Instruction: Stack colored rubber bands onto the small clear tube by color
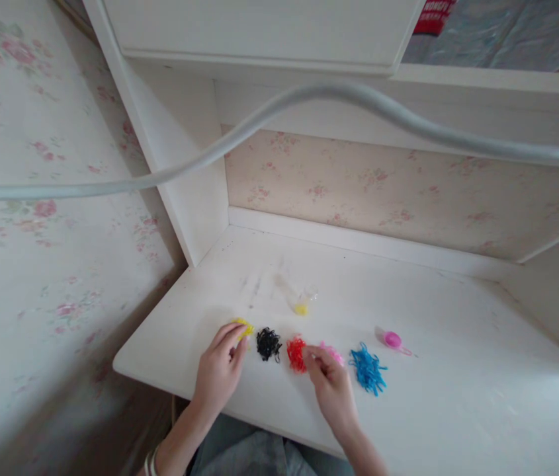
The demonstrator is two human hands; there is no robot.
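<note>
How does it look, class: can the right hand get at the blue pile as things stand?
Probably yes: the blue pile lies just right of the right hand, with bare white tabletop between them and nothing visible covering it.

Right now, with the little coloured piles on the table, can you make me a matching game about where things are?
Things:
1. black pile
2. blue pile
3. left hand
4. pink round thing with a handle

Places:
A. fingers at the yellow pile
B. farthest right of the colourful things on the table
C. between the yellow and red piles
D. just right of the pink pile

Pairs: 1-C, 2-D, 3-A, 4-B
</note>
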